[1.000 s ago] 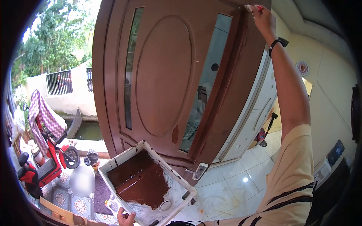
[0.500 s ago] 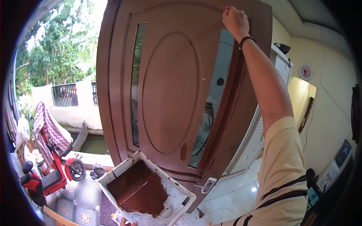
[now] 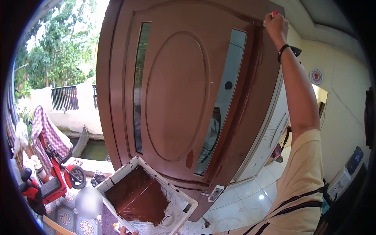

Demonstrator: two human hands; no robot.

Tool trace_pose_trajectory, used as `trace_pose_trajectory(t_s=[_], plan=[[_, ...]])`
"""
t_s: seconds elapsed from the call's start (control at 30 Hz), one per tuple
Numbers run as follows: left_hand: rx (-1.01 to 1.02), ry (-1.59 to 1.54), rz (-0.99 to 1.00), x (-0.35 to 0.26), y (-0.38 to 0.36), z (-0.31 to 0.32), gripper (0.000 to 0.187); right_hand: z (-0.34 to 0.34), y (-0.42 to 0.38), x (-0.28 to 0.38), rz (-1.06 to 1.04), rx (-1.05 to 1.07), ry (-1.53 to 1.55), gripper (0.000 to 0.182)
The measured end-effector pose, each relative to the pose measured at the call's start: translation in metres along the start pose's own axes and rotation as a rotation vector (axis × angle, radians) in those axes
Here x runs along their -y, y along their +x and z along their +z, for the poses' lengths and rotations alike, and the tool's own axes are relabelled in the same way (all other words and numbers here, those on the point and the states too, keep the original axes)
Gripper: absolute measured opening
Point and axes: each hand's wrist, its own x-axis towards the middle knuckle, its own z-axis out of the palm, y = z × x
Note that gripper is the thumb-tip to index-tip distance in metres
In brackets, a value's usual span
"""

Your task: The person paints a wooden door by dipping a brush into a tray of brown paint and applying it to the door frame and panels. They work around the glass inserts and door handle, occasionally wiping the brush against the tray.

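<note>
Doorway setting – pale tiled floor point(image 3: 250, 188) at the lower right, cream wall point(image 3: 340, 102) off to the far right, green trees point(image 3: 55, 55) and a white boundary wall point(image 3: 58, 109) visible outside on the left.

Fingers of the right hand point(image 3: 275, 23) curled together around something small with a red tip point(image 3: 274, 13) – too tiny to say what exactly – pressed up against the top right corner of the big brown door point(image 3: 176, 94). Black band point(image 3: 282, 50) around the wrist just below, arm stretched straight up, cream sleeve with dark stripes point(image 3: 301, 188) down at the near right.

Left hand point(image 3: 124, 232) barely in view at the bottom edge, only the fingertips showing, touching the near edge of a white paint tray point(image 3: 178, 203). Can't tell how tight the grip is since the rest is cut off. Tray tilted, sitting low in the middle of the scene just in front of the door's bottom, with a pool of brown paint point(image 3: 137, 196) filling the far half.

Door itself: oval raised panel in the middle, a narrow glass strip point(image 3: 139, 86) on the left and another on the right, a metal handle point(image 3: 213, 193) low down near the tray's right corner.

Farther out on the left, a red scooter point(image 3: 43, 180) with a zigzag-patterned cloth point(image 3: 47, 129) draped over it.
</note>
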Motion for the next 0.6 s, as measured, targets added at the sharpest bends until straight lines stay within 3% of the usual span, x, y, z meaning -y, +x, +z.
trace_pose_trajectory(t_s=[0.13,0.23,0.33,0.43,0.5,0.6], plan=[[-0.05,-0.021,-0.005,0.007,-0.001,0.003,0.072,0.025,-0.01,0.047,-0.132,0.011,-0.203,0.028],[-0.027,-0.039,0.004,0.013,-0.003,0.004,0.071,0.055,-0.027,0.058,-0.32,0.204,-0.23,0.029],[-0.068,-0.067,0.02,0.012,-0.008,0.012,0.068,0.075,-0.021,0.05,-0.16,-0.035,0.145,0.029],[-0.092,-0.051,0.06,0.02,-0.013,0.014,0.065,0.063,-0.008,0.016,0.127,-0.128,0.39,0.032],[-0.097,-0.042,0.074,0.024,-0.012,0.013,0.062,0.045,-0.016,-0.01,0.264,-0.021,0.398,0.036],[-0.121,-0.043,0.091,0.029,-0.007,0.009,0.058,0.035,-0.016,-0.044,0.072,-0.094,0.047,0.035]])
